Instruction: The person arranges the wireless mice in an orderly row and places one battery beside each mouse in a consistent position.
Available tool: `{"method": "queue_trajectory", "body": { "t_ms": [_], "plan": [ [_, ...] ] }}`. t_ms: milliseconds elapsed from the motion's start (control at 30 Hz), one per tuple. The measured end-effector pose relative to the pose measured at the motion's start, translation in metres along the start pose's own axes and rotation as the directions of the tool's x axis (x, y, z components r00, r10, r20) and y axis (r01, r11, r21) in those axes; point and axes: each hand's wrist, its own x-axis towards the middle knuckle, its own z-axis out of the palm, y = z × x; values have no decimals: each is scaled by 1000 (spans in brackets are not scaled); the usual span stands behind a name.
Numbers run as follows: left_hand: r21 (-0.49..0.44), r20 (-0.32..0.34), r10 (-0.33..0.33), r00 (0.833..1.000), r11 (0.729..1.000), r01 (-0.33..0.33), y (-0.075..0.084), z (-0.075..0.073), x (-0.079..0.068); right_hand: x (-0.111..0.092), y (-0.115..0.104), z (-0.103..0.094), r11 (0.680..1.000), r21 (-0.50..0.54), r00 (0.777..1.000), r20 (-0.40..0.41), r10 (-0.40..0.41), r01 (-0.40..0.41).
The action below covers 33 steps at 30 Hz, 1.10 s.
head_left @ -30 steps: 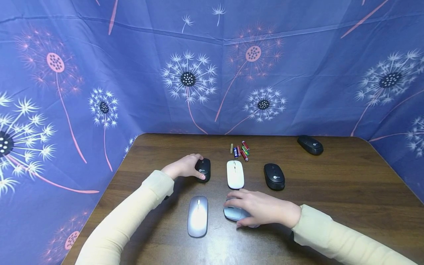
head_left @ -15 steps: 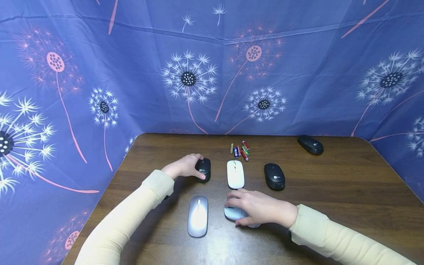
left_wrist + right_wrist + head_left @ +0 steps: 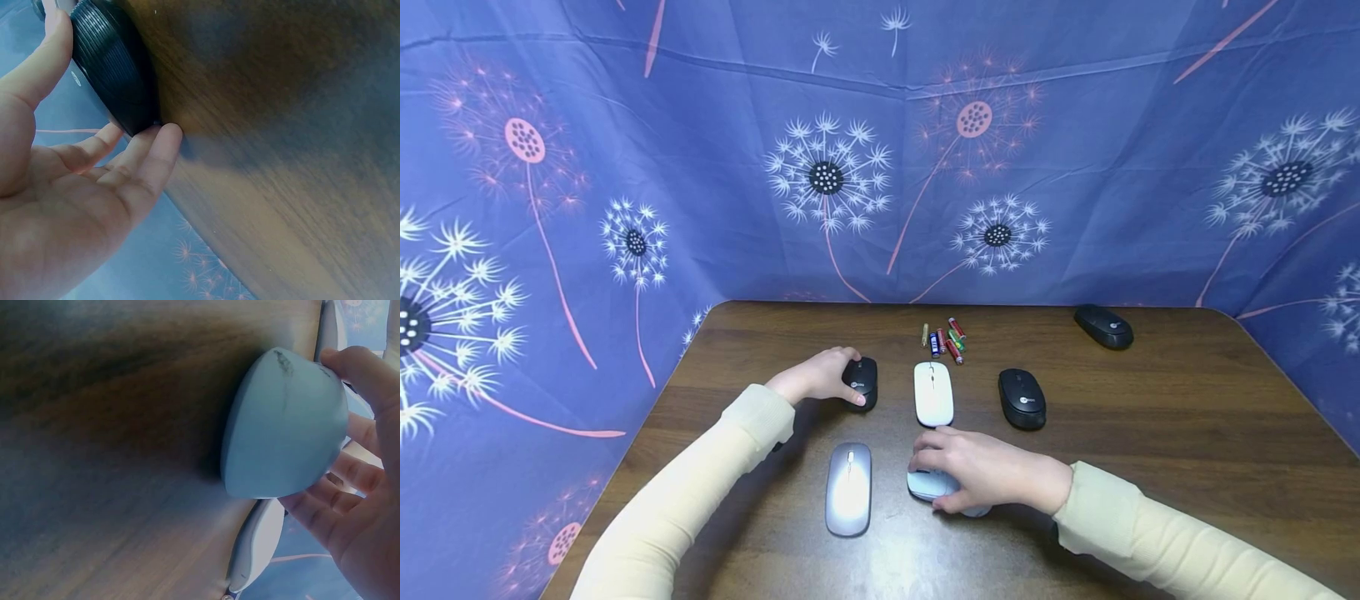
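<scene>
On the left, my left hand [image 3: 822, 377] grips a black computer mouse [image 3: 865, 377], with the thumb on its near side and fingers round its far end. The left wrist view shows the ribbed side of that black mouse [image 3: 119, 69] between thumb and fingertips, low against the wooden table. Nearer the front, my right hand [image 3: 981, 467] holds a light blue mouse [image 3: 929, 484] across its sides, covering much of its top. Seen from the right wrist, the rounded back of the light blue mouse [image 3: 287, 431] faces the camera, scuffed with a dark mark.
A grey mouse [image 3: 848, 492] lies at front centre, a white mouse [image 3: 933, 393] beyond the right hand. Another black mouse [image 3: 1022, 400] is right of it, and one more black mouse [image 3: 1103, 327] lies far right. Several batteries [image 3: 942, 340] cluster near the table's [image 3: 1187, 392] back edge.
My right hand has shifted very slightly left over the light blue mouse. The left hand and the other things stay where they were.
</scene>
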Motion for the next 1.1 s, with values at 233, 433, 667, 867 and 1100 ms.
{"method": "queue_trajectory", "body": {
  "t_ms": [233,433,667,867,1100],
  "plan": [
    [7,-6,12,1000,1000,-12,1,0,0,1,-4,0,1000,-1,1000,-31,6,-6],
    [8,-7,13,1000,1000,-13,-1,1,1,2,-9,-1,999,6,998,-44,53,-53],
    [5,-4,16,1000,1000,-16,-2,1,1,2,-17,-3,986,24,983,-81,164,-162],
    [-6,-7,16,1000,1000,-16,-1,1,0,3,-22,-3,964,42,959,-103,264,-261],
    [-9,-5,4,1000,1000,-4,1,0,-2,5,-25,-2,940,74,929,-146,339,-332]
  ]
}}
